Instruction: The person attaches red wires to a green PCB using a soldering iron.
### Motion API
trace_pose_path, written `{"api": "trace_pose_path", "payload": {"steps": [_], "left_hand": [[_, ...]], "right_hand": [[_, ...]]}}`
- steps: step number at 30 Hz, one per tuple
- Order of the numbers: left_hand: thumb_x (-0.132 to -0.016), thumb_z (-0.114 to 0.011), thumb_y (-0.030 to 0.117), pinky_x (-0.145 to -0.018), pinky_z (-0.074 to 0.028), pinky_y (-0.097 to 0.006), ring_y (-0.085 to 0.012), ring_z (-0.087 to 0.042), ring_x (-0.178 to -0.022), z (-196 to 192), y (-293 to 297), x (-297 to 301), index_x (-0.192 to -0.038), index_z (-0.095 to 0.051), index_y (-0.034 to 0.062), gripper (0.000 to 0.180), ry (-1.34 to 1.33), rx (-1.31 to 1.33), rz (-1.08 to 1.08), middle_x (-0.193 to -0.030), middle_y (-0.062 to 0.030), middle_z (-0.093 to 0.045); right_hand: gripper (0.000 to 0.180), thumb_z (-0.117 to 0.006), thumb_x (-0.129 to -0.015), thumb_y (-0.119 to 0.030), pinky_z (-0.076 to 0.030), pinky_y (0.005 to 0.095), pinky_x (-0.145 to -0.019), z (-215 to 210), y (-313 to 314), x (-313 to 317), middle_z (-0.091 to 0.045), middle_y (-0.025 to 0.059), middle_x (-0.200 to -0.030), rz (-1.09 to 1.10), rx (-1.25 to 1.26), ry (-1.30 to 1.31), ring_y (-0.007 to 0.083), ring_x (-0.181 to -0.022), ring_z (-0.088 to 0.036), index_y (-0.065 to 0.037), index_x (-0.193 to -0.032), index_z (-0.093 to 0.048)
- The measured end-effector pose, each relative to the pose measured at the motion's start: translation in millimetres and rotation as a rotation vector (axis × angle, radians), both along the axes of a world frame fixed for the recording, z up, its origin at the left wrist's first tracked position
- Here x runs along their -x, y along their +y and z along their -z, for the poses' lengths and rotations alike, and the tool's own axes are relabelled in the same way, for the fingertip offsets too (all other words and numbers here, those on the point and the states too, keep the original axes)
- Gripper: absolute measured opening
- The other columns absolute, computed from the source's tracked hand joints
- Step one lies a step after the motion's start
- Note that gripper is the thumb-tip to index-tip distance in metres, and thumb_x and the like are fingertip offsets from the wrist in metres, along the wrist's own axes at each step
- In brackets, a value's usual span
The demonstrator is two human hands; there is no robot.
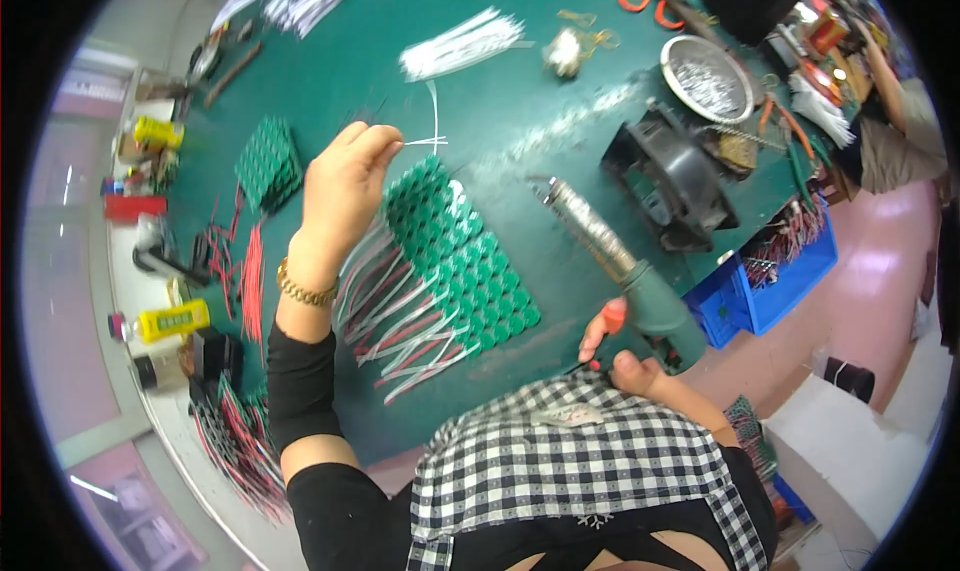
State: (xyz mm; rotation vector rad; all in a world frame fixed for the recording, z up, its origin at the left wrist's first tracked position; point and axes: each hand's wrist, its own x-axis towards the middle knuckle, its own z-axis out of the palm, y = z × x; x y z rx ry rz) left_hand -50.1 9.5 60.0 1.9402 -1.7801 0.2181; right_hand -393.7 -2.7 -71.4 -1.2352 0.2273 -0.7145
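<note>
My left hand [345,176] is raised over the bench, its thumb and fingertips pinched on thin white strips [428,142]. Below it lies a panel of green round discs [485,286] in rows. White and dark red wires [400,316] fan out from the panel's left side. Close to my apron, my right hand [630,366] is closed around a small tool with a red-orange handle [613,315]; the rest of that tool is mostly hidden. Just beyond this hand rests a heat gun [655,301] with a metal barrel and dark green body.
A black box fan [670,176] and a bowl of small metal parts [708,79] stand right. White strips [462,46] lie at the back. Stacked green panels [268,166] and red wires [254,281] are left. A blue bin [770,286] sits beyond the right edge.
</note>
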Motion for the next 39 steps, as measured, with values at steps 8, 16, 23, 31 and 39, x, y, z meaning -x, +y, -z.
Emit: {"api": "trace_pose_path", "payload": {"steps": [8, 16, 23, 31, 39], "left_hand": [[-0.075, -0.069, 0.002, -0.051, -0.044, -0.03, -0.0193, -0.054, -0.055, 43.5, 90.1, 55.8, -0.08, -0.065, 0.0057, 0.008, 0.227, 0.045, 0.012, -0.067, -0.006, -0.057], [-0.074, -0.067, -0.003, -0.045, -0.038, -0.025, -0.0118, -0.05, -0.052, 69.8, 97.9, 76.1, -0.081, -0.064, 0.0024, 0.01, 0.447, 0.087, -0.011, -0.067, -0.005, -0.056], [-0.09, -0.052, 0.006, -0.087, -0.043, -0.031, -0.0232, -0.053, -0.101, 77.4, 102.9, 59.8, -0.093, -0.055, 0.0039, 0.005, 0.911, 0.454, 0.062, -0.119, -0.0149, -0.049], [-0.099, -0.043, 0.023, -0.074, -0.04, -0.032, -0.0152, -0.044, -0.072, 32.5, 130.1, 7.8, -0.1, -0.053, 0.0076, 0.018, 1.529, 0.842, 0.279, -0.082, -0.0044, -0.049], [-0.092, -0.052, 0.004, -0.059, -0.037, -0.023, -0.0098, -0.043, -0.064, 24.7, 118.2, 26.3, -0.096, -0.055, 0.0007, 0.006, 0.766, 0.472, -0.095, -0.081, -0.0041, -0.051]], "right_hand": [[0.06, -0.058, -0.088, -0.033, -0.046, 0.0286, -0.065, -10.4, -13.4, -4.8, -0.057, 0.013, -0.085, 0.044, -0.03, -0.018, 0.0176, -0.071, -0.056, -0.002, -0.133, -0.034], [0.069, -0.068, -0.079, -0.043, -0.048, 0.0291, -0.062, -16.5, -8.8, 9.3, -0.057, 0.0129, -0.083, 0.083, -0.18, 0.105, 0.0194, -0.071, -0.057, -0.003, -0.128, -0.041], [0.07, -0.068, -0.079, -0.043, -0.048, 0.0291, -0.061, -16.8, -4.4, 6.1, -0.056, 0.0124, -0.081, 0.145, -0.182, 0.158, 0.0191, -0.068, -0.057, -0.002, -0.129, -0.04], [0.066, -0.063, -0.083, -0.04, -0.047, 0.0285, -0.061, -11.9, -6.3, 2.4, -0.057, 0.0121, -0.08, 0.13, -0.109, 0.113, 0.0182, -0.066, -0.057, -0.001, -0.13, -0.037], [0.066, -0.064, -0.083, -0.038, -0.048, 0.029, -0.062, -15.3, -12.4, 7.2, -0.057, 0.0121, -0.081, 0.095, -0.15, 0.151, 0.0182, -0.067, -0.058, 0.0, -0.13, -0.038]]}}
